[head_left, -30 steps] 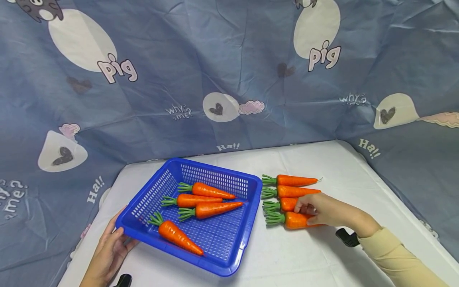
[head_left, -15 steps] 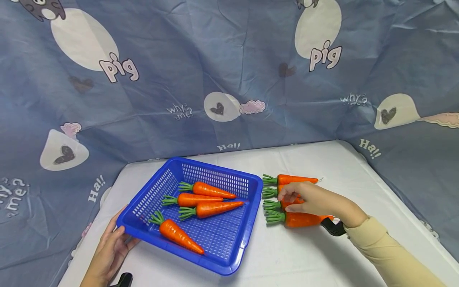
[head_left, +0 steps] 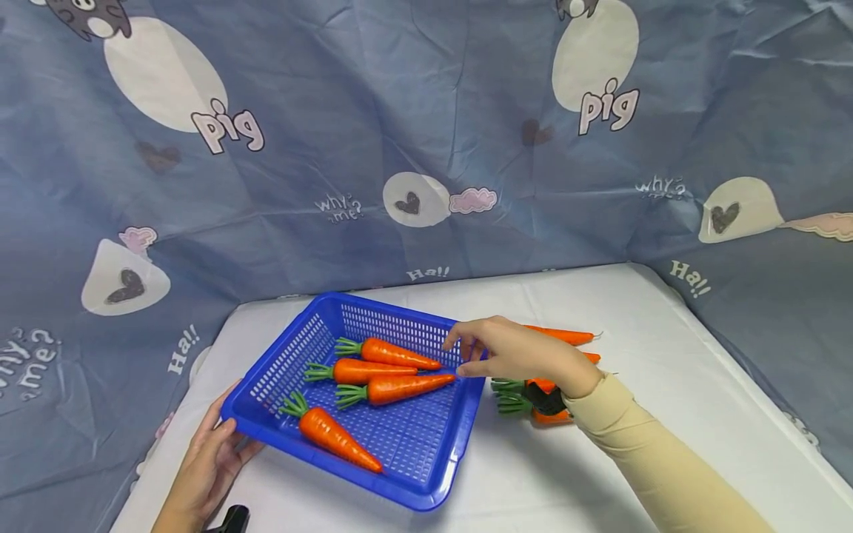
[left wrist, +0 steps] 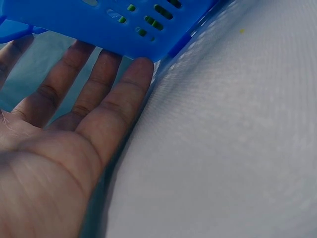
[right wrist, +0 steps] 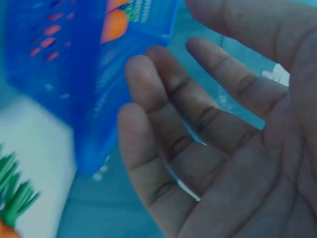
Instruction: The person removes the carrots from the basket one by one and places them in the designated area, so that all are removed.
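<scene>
The left hand is resting at the near-left corner of the blue plastic basket, its fingers extending and fanning out; the thumb is touching the wall, but the fingers are not wrapping round it. The right hand is hovering around the basket's far-right corner, its fingers spreading apart, bending loosely and holding nothing; whether any fingertip is touching the rim, I cannot tell.

Inside the basket, three carrots are lying close together toward the far wall, their tips pointing right. A fourth carrot is lying apart from them, slanting along the near edge, its green top facing the near-left corner. More carrots are lying on the white table between the basket and the table's right edge, the right arm partly covering them. A printed blue backdrop is hanging behind the table's far edge.
</scene>
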### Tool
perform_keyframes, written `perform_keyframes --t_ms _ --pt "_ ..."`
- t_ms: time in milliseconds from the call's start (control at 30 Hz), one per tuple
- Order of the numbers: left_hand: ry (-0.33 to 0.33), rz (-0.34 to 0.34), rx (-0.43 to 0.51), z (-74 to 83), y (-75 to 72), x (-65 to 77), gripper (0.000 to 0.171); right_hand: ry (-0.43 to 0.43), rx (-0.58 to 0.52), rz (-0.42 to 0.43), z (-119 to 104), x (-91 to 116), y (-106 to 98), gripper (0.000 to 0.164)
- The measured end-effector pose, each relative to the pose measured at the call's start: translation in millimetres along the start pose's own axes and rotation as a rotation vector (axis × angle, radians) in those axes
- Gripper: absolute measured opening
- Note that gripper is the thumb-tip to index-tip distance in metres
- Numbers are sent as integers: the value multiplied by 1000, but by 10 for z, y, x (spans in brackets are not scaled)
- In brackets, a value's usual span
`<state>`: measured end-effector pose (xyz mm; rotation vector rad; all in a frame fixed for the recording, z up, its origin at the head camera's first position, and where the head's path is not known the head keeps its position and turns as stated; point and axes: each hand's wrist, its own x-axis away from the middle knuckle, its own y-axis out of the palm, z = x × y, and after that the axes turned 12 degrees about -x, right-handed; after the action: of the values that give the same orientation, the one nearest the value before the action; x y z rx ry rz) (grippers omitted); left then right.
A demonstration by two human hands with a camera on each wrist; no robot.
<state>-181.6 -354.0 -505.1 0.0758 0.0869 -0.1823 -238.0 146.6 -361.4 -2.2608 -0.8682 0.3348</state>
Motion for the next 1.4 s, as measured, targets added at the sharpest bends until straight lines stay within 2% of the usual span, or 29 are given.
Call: perform_keyframes --t_ms 133,333,600,733,833,967,1133,1400 --pt "7 -9 1 -15 13 -13 52 10 -4 -59 -161 -167 25 38" --pt "26 -41 20 -26 -15 -21 53 74 -60 -152 -321 -466 165 45" --pt "17 -43 17 -33 -54 -31 55 47 -109 -233 -453 -816 348 51" --pt "6 -63 45 -34 -94 -20 55 31 -135 -257 -461 -968 462 53" --pt "4 -79 75 -44 -93 -33 56 42 -174 -270 -451 -1050 554 56" --pt "10 -77 81 -60 -78 -41 56 106 -263 -313 -450 -1148 684 61" --pt "-8 -57 62 -68 -72 -30 54 179 -324 -354 -473 -1256 836 57" --pt "-27 -29 15 -55 -70 -44 54 190 -358 -385 -462 -1360 1012 49"
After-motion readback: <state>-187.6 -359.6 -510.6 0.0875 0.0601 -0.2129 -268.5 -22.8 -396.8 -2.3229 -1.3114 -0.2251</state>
